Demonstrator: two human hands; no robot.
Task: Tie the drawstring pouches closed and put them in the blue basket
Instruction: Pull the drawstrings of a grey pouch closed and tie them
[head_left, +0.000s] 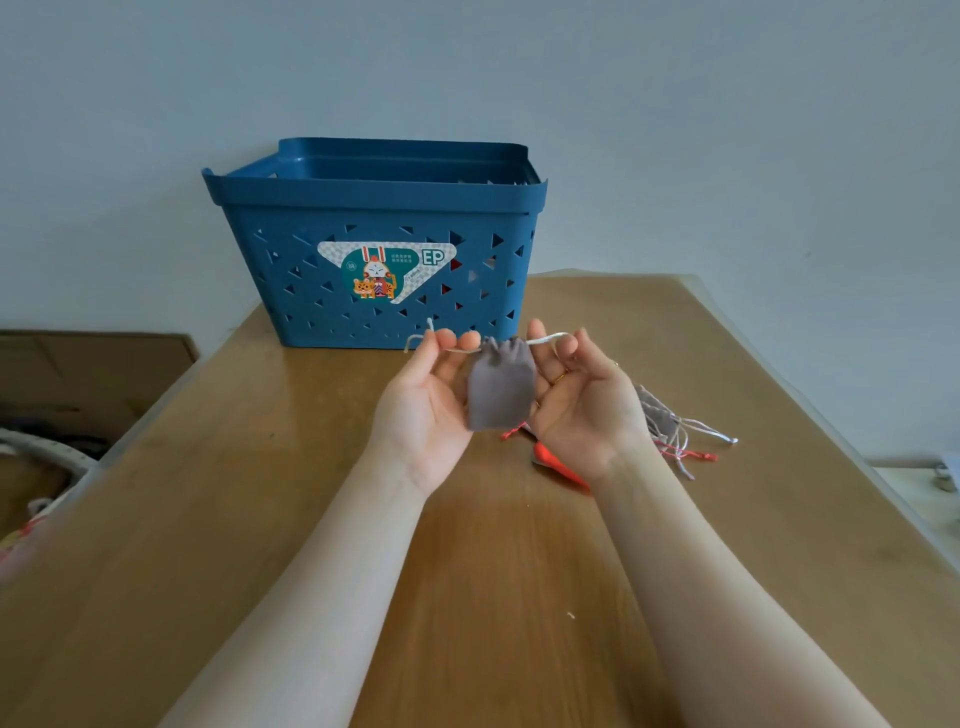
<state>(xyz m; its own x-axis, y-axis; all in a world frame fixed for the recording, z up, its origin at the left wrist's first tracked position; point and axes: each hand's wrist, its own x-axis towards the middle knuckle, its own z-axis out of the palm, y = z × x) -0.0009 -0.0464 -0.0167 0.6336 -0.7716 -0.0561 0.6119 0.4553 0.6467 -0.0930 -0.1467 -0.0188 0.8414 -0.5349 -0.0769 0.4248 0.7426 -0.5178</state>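
A small grey drawstring pouch (500, 387) hangs in the air between my hands, its mouth gathered tight. My left hand (428, 397) pinches the pale cord's left end at the fingertips. My right hand (582, 395) pinches the cord's right end. Both cords are pulled outward from the pouch. The blue basket (379, 208) stands on the table just beyond my hands, with a printed sticker on its front. More pouches lie on the table under and right of my right hand: a red one (558, 465) and a grey one (660, 415) with loose cords.
The wooden table (260, 493) stretches wide in front of me. Its left edge drops to cardboard boxes (78, 374) and clutter on the floor. A plain wall rises behind the basket. Something white sits low beyond the table's right edge (924, 483).
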